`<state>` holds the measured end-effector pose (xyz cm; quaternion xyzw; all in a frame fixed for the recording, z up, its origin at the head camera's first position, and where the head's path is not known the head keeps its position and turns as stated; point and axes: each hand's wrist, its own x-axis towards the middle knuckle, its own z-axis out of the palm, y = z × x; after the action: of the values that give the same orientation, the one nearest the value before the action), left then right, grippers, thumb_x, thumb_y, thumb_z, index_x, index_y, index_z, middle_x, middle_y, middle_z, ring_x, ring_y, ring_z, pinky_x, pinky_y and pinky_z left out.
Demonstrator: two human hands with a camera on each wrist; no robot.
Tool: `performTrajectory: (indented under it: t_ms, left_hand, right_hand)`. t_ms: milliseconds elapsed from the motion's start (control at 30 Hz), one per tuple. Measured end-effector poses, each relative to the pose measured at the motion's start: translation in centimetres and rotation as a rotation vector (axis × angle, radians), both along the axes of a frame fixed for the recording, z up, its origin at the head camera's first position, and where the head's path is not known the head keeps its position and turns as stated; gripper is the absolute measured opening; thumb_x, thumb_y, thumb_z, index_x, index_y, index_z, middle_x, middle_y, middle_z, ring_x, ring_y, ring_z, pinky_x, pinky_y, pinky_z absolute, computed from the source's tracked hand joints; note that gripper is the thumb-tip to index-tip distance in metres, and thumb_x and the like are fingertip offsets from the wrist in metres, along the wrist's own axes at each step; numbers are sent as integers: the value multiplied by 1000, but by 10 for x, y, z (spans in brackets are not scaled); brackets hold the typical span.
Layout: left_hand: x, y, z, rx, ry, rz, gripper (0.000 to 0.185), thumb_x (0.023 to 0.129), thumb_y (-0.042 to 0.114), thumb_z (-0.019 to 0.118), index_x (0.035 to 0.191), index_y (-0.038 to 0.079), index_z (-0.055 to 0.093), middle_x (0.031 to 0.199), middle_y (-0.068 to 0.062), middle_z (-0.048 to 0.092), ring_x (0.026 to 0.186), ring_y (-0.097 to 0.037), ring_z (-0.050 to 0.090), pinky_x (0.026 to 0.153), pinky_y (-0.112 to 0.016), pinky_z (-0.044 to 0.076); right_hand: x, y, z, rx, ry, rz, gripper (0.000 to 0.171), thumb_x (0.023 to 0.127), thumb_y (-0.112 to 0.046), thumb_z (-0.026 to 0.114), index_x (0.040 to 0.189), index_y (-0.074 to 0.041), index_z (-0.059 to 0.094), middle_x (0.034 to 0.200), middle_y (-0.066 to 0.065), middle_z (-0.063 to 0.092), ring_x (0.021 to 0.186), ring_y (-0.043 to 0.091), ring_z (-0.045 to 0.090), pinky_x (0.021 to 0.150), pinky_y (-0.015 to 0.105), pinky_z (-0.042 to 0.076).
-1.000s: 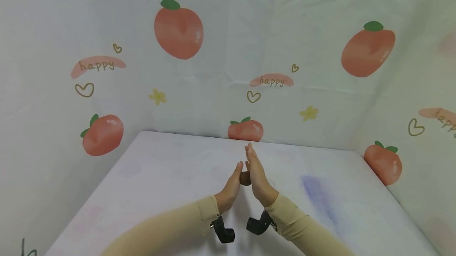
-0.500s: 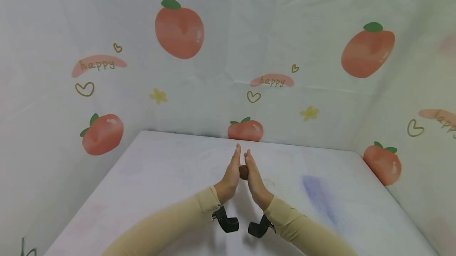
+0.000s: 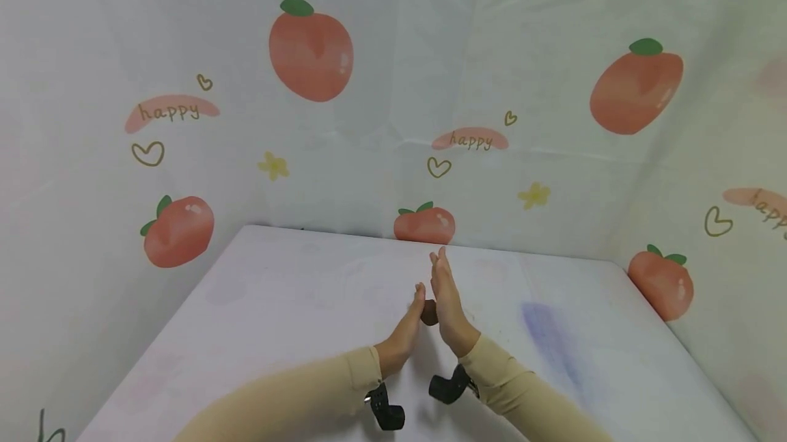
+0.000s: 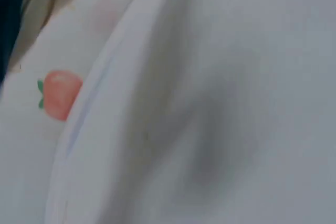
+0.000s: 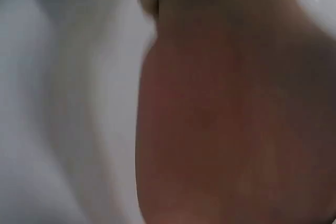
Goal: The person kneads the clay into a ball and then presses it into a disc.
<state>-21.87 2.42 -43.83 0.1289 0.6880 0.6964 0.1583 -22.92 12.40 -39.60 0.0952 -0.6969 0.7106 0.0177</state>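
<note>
A small dark brown clay ball (image 3: 429, 313) sits between my two palms, over the middle of the white table. From the left, my left hand (image 3: 402, 338) presses on it with straight fingers, drawn back toward me. My right hand (image 3: 451, 309) lies flat against the other side, its fingertips reaching farther forward than the left ones. The right wrist view is largely filled by the blurred right palm (image 5: 210, 124), and the ball is out of sight there. Only the tabletop with blurred shadows and part of the backdrop fill most of the left wrist view.
The white tabletop (image 3: 295, 292) has a purple smudge (image 3: 550, 339) to the right of my hands. A white cloth backdrop (image 3: 381, 73) printed with red fruit stands behind and beside it. Black wrist cameras (image 3: 387, 415) hang below both cuffs.
My palms slide against each other: first the left hand moved forward and the right back, then they reversed. The ball shifted between them, now slightly nearer me and to the right.
</note>
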Motion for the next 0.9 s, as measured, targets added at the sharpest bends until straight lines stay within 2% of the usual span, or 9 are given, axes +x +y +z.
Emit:
performTrajectory:
  t_ms: [100, 200, 300, 400, 500, 633, 767, 900]
  left_hand:
    - [8, 3, 6, 47, 42, -22, 63, 105, 46, 9, 155, 12, -8, 163, -10, -11, 148, -31, -15, 116, -60, -8]
    - [7, 2, 18, 85, 76, -14, 64, 104, 49, 8, 156, 14, -7, 163, -7, -10, 149, -28, -13, 117, -59, -4]
    - [-1, -3, 30, 102, 81, 25, 66, 103, 52, 10, 156, 14, -4, 163, -3, -9, 149, -24, -12, 119, -55, -4]
    - [-13, -9, 36, 125, 80, 96, 66, 104, 50, 12, 156, 12, -2, 163, -4, -7, 150, -24, -10, 119, -54, -5]
    - [-23, -15, 36, 115, 29, 164, 69, 103, 54, 13, 156, 12, -1, 163, -6, -6, 150, -26, -9, 117, -57, -6]
    - [-27, -17, 26, 51, -45, 175, 81, 97, 67, 12, 157, 14, 1, 163, -8, -5, 149, -30, -8, 115, -62, -6]
    - [-18, -10, 14, -2, -17, 97, 78, 98, 65, 8, 156, 15, -5, 163, -5, -11, 149, -29, -13, 115, -62, -7]
    - [-5, -2, 12, -19, 97, 19, 65, 104, 51, 7, 155, 13, -7, 163, -3, -12, 149, -26, -13, 117, -58, -7]
  right_hand:
    - [-14, 5, -1, 23, -8, -43, 61, 107, -36, 18, 155, -10, -8, 163, 13, 0, 150, 29, -3, 121, 51, 4]
    - [-20, 6, -9, 71, -38, -50, 63, 106, -39, 20, 155, -11, -8, 163, 11, -6, 150, 28, -8, 119, 54, 1]
    - [-14, 2, -19, 123, -68, -20, 63, 106, -39, 20, 155, -10, -7, 163, 11, -9, 149, 29, -11, 118, 57, -2]
    - [2, -6, -26, 159, -87, 28, 63, 107, -38, 20, 155, -6, -3, 162, 15, -6, 149, 33, -10, 117, 60, -2]
    - [20, -16, -23, 160, -95, 94, 61, 108, -37, 19, 155, -4, -3, 162, 19, -2, 149, 35, -7, 117, 61, 1]
    - [32, -20, -10, 126, -65, 134, 61, 107, -38, 18, 155, -5, -1, 163, 15, -1, 149, 32, -7, 117, 60, 2]
    - [21, -13, 8, 63, -29, 62, 62, 107, -40, 19, 156, -6, 1, 163, 13, 4, 150, 28, -4, 119, 57, 1]
    - [-2, -2, 16, 14, -23, -10, 63, 107, -40, 20, 156, -7, -2, 163, 14, 5, 150, 26, -2, 121, 51, 7]
